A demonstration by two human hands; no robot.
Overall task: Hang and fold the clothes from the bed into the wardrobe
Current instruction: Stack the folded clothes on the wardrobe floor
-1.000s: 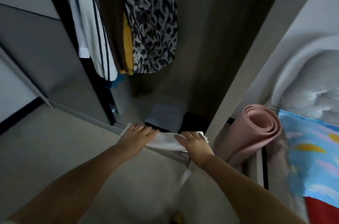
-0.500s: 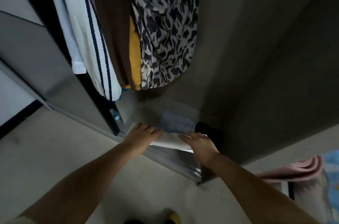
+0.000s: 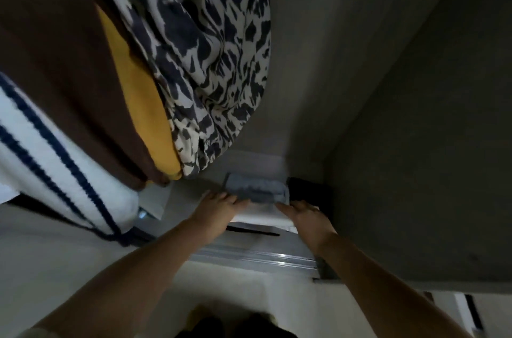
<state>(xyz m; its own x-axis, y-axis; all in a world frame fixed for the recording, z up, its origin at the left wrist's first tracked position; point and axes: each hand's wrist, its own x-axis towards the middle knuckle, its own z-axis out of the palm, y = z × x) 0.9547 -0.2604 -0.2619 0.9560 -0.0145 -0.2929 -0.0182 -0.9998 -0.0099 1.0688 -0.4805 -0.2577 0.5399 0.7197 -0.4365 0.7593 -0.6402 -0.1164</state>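
A folded white garment (image 3: pixel 260 217) lies between my hands at the wardrobe's bottom front, just inside the metal door track (image 3: pixel 257 254). My left hand (image 3: pixel 217 206) holds its left end, and my right hand (image 3: pixel 303 215) holds its right end; fingers of both lie over the top, with the undersides hidden. A folded grey garment (image 3: pixel 256 189) lies on the wardrobe floor right behind it, and a folded black one (image 3: pixel 303 189) sits to its right.
Hanging clothes fill the upper left: a white top with blue stripes (image 3: pixel 55 171), a brown garment (image 3: pixel 69 74), a yellow one (image 3: pixel 141 105) and a black-and-white patterned one (image 3: pixel 210 60). The wardrobe's side panel (image 3: pixel 415 143) rises on the right. Pale floor (image 3: pixel 69 268) lies below.
My head and both hands have moved forward and down into the wardrobe, carrying the white garment over the door track to lie in front of the grey one. The bed and pink mat left the view.
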